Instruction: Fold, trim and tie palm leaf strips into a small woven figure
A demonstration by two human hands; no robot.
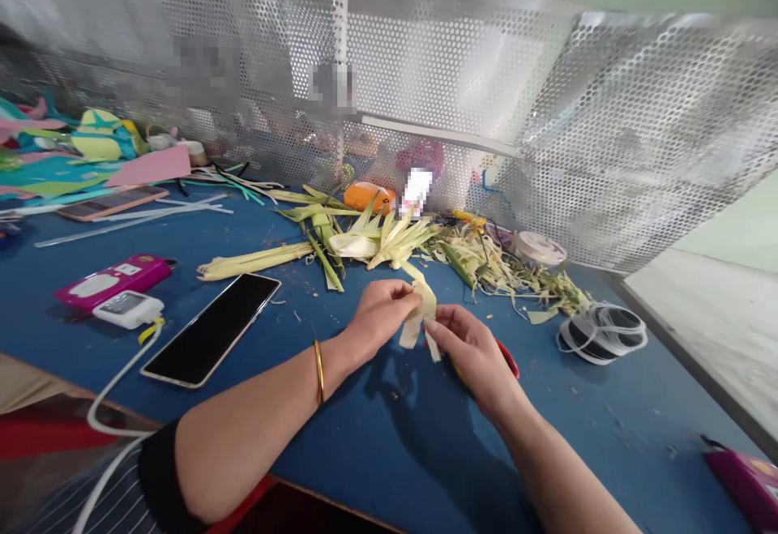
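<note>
The left hand [384,311] has its grip pinched on a pale husk strip [428,301] over the middle of the table [365,453]. The right hand [471,348] pinches a low end of it, probably so it can't twist or slip. The leaf pile [392,241] lies toward the far edge, likely to be easy to reach. The white cord [608,330] sits by the right edge, maybe to leave room for arms.
</note>
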